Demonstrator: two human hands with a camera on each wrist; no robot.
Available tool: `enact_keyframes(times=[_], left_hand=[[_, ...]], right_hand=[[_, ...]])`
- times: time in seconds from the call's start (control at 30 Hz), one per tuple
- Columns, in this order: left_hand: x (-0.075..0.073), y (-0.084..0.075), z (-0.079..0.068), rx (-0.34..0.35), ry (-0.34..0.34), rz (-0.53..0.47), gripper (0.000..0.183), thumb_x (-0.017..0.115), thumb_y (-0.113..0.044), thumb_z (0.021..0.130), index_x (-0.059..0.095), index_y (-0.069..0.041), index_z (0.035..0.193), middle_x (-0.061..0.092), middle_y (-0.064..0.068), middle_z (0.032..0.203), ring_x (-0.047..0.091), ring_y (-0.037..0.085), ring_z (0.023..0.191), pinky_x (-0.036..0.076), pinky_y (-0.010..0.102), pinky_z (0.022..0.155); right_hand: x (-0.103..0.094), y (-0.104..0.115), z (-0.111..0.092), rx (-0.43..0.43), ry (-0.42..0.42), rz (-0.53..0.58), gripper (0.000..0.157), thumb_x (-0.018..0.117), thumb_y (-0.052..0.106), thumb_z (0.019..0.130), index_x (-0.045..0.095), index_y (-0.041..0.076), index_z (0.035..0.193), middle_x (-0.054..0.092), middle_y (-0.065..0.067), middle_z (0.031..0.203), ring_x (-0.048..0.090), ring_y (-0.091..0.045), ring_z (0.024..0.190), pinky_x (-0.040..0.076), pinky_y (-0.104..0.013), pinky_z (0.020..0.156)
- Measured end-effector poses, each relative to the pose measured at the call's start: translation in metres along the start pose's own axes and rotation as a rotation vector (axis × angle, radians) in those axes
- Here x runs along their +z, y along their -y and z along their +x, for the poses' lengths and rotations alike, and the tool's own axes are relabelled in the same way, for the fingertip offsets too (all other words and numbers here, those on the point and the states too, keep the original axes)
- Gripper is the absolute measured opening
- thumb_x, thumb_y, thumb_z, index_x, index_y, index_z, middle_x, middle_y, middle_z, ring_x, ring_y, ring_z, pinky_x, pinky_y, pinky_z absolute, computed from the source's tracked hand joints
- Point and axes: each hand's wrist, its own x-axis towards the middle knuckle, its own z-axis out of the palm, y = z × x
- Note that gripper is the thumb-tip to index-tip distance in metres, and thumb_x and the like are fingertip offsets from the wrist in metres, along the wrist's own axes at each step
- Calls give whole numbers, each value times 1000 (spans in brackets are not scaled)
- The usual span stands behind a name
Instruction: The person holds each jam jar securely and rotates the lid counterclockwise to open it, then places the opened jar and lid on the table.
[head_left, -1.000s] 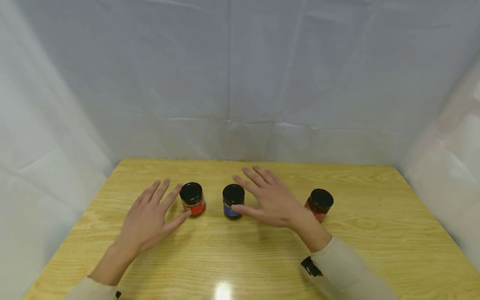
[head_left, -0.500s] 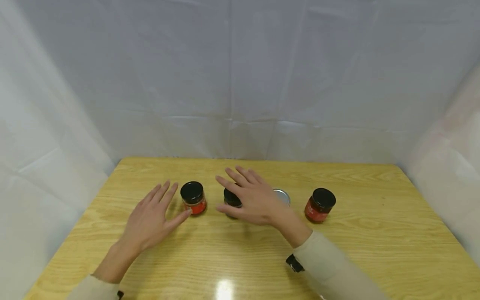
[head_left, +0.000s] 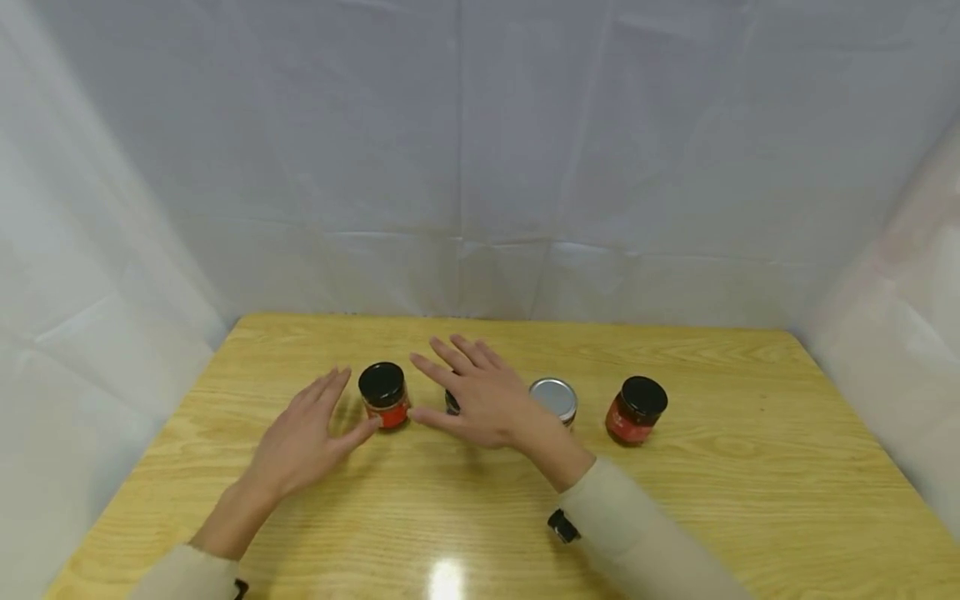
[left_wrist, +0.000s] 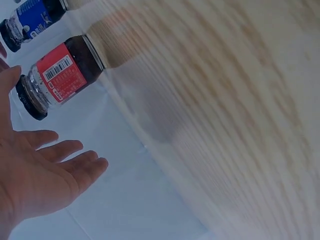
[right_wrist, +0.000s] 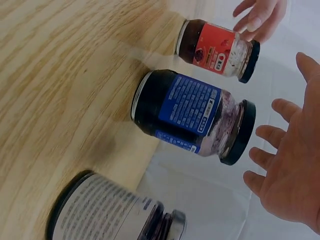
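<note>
My left hand point(head_left: 296, 442) is beside the leftmost jar point(head_left: 384, 396), which has a black lid and a red label. The fingers are extended and the thumb points toward the jar; whether it touches is unclear. My right hand point(head_left: 483, 404) spreads its fingers over a blue-labelled jar point(right_wrist: 185, 110), hiding most of it in the head view. A gap shows between that hand and the black lid in the right wrist view. To the right of this hand stands a silver-lidded jar point(head_left: 553, 398) with a pale label point(right_wrist: 100, 210). Neither hand grips anything.
Another black-lidded jar point(head_left: 636, 410) with a red label stands at the right end of the row. All the jars are upright on a wood-grain table point(head_left: 750, 467). White sheeting point(head_left: 480, 167) encloses the back and sides.
My right hand has moved left across the row, exposing the silver-lidded jar and covering more of the blue-labelled one. The left hand has barely shifted, and the jars stay in place.
</note>
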Motion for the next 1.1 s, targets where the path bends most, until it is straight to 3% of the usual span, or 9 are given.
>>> enact_keyframes(times=[0.4, 0.67, 0.93, 1.1], left_hand=[[5, 2, 4, -101, 73, -215, 97, 54, -62, 87, 23, 6, 147, 28, 32, 145, 29, 50, 130, 27, 63, 100], [10, 4, 9, -76, 103, -356, 95, 63, -51, 87, 21, 10, 146, 30, 36, 142, 42, 52, 120, 39, 59, 93], [20, 5, 14, -28, 124, -482, 86, 66, -44, 87, 26, 2, 148, 34, 30, 143, 43, 49, 122, 40, 58, 93], [23, 4, 18, -25, 133, -502, 86, 67, -44, 86, 27, 1, 147, 38, 26, 142, 45, 46, 122, 41, 55, 94]], right_hand=[[6, 10, 8, -5, 3, -19, 73, 26, 71, 91, 15, 33, 153, 14, 0, 158, 5, -22, 144, 8, -44, 113], [8, 12, 12, -2, 21, -27, 75, 26, 71, 91, 14, 32, 154, 13, 0, 158, 4, -21, 144, 7, -43, 113], [7, 13, 16, -5, 56, -30, 76, 25, 71, 90, 10, 32, 154, 10, 0, 159, 5, -22, 144, 7, -43, 114], [6, 12, 17, -8, 55, -33, 75, 26, 70, 91, 13, 31, 154, 11, 0, 158, 5, -21, 144, 8, -42, 114]])
